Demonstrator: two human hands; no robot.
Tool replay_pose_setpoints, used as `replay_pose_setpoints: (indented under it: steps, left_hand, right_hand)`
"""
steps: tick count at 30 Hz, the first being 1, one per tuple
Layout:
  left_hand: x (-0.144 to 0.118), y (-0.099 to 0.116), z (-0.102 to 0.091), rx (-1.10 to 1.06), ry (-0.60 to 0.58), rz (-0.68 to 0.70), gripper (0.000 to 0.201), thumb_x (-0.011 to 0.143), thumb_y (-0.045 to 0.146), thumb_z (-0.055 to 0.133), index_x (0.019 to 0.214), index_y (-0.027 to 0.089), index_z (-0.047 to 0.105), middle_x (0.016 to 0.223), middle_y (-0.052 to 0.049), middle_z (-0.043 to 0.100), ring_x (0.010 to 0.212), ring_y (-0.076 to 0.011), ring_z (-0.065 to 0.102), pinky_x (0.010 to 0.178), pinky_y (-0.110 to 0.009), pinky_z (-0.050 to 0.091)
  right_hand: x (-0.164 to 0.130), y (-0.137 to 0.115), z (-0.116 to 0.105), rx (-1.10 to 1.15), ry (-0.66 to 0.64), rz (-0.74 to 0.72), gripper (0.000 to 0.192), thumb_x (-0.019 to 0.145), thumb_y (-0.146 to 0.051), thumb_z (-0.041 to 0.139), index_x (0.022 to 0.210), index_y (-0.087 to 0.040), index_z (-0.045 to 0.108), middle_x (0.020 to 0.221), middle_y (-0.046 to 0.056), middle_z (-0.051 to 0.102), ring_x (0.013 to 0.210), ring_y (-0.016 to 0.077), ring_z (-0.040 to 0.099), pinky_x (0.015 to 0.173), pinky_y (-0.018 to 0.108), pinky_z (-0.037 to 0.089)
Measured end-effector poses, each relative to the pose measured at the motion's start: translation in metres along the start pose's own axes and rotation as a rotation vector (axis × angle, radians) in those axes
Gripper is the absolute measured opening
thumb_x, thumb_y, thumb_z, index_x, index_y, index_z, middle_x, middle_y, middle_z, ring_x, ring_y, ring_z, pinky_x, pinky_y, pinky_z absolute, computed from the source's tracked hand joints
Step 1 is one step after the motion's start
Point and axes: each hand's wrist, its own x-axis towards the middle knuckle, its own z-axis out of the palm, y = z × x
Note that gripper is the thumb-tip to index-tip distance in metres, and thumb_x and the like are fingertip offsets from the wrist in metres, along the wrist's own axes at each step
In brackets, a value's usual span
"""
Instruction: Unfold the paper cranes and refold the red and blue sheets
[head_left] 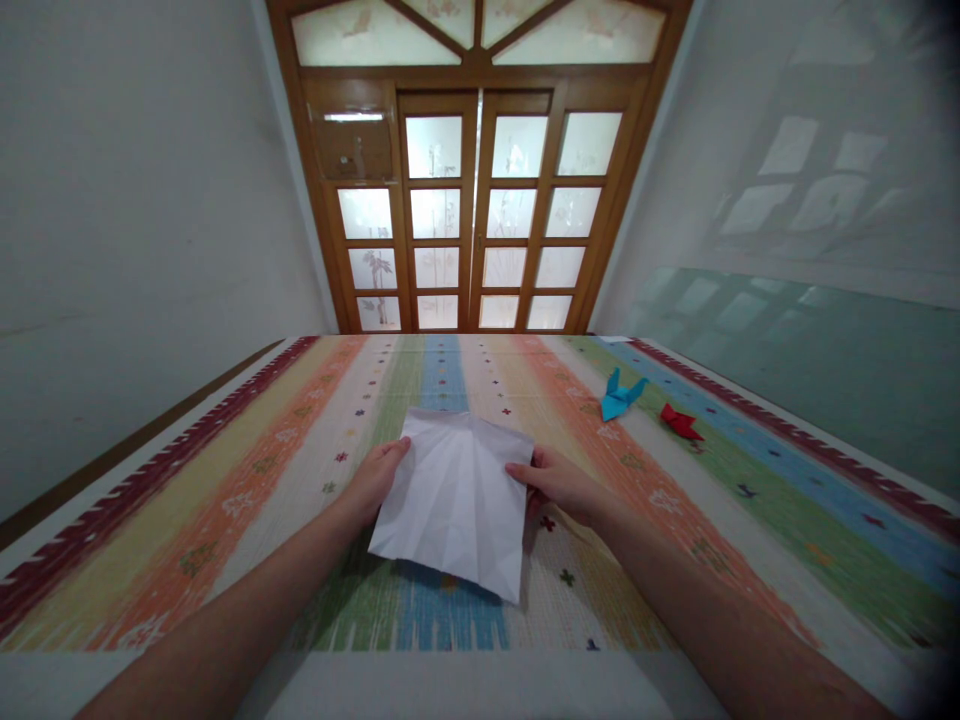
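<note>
A wooden glass-paned door stands behind the striped tabletop; from my head view, the creased white paper lies centred, with a blue origami figure and a red one at two o'clock. My left hand pinches its nine o'clock edge and my right hand its three o'clock edge, fingers closed on it. I'd judge steady, even grips keep the existing creases aligned.

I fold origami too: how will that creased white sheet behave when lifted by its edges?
The white sheet probably sags and flexes: it is thin, held only at two edges by the left hand and right hand. Its many creases likely make it buckle along them. It looks very light.
</note>
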Motion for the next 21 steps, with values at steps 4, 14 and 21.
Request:
replay_pose_setpoints:
  steps: [4, 14, 21]
  left_hand:
    - [0.002, 0.001, -0.004, 0.007, -0.076, 0.042, 0.044, 0.069, 0.052, 0.082, 0.092, 0.015, 0.072, 0.084, -0.009, 0.073, 0.065, -0.0192, 0.064, 0.058, -0.028, 0.045]
    - [0.009, 0.004, -0.008, -0.082, -0.094, 0.03, 0.039, 0.064, 0.039, 0.086, 0.093, 0.015, 0.073, 0.085, -0.008, 0.074, 0.067, -0.017, 0.065, 0.061, -0.026, 0.048]
    - [0.007, 0.005, -0.008, -0.086, -0.112, -0.03, 0.032, 0.071, 0.034, 0.083, 0.094, 0.015, 0.072, 0.084, -0.007, 0.074, 0.062, -0.0153, 0.064, 0.057, -0.025, 0.048]
  right_hand:
    - [0.003, 0.001, -0.006, 0.091, -0.008, -0.054, 0.035, 0.082, -0.045, 0.074, 0.106, -0.021, 0.065, 0.083, 0.004, 0.072, 0.058, 0.0163, 0.066, 0.046, 0.025, 0.052]
    - [0.007, -0.005, -0.021, 0.195, -0.02, -0.073, 0.034, 0.073, -0.041, 0.082, 0.095, -0.018, 0.072, 0.078, 0.003, 0.072, 0.061, 0.0161, 0.065, 0.052, 0.026, 0.053]
    - [0.008, -0.004, -0.021, 0.234, 0.008, -0.045, 0.031, 0.076, -0.039, 0.081, 0.099, -0.019, 0.073, 0.08, 0.004, 0.073, 0.062, 0.0153, 0.065, 0.052, 0.025, 0.052]
